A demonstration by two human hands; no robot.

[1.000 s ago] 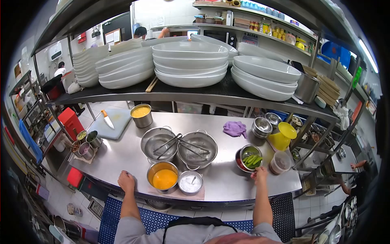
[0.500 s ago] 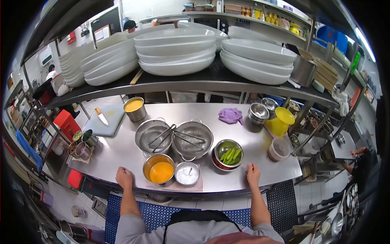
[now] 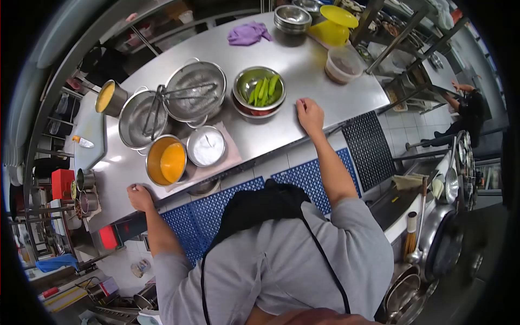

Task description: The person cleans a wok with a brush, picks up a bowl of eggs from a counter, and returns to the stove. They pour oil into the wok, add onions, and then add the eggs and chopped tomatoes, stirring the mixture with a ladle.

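My left hand (image 3: 140,196), a loose fist, rests on the steel table's (image 3: 303,130) near edge with nothing showing in it. Nearest to it stands a steel pot (image 3: 154,157) of orange liquid. Beside the pot is a steel bowl (image 3: 206,146) of white powder with a utensil handle in it. My right hand (image 3: 310,115) is also closed, its knuckles on the tabletop. To its left a steel bowl of green peppers (image 3: 264,91) sits on another bowl with something red inside. Two colanders (image 3: 206,70) stand behind, with whisk-like wire tools (image 3: 160,95) across them.
At the back lie a purple cloth (image 3: 248,33), stacked steel bowls (image 3: 292,19) and a yellow container (image 3: 331,27). A plastic tub (image 3: 344,65) stands on the right. On the left are a pot of yellow liquid (image 3: 112,98) and a knife (image 3: 83,142) on a cutting board. A person (image 3: 468,111) works far right.
My view has tilted down and turned, so the table appears slanted and the shelf of white dishes has mostly left the picture. Both fists remain at the table's edge.
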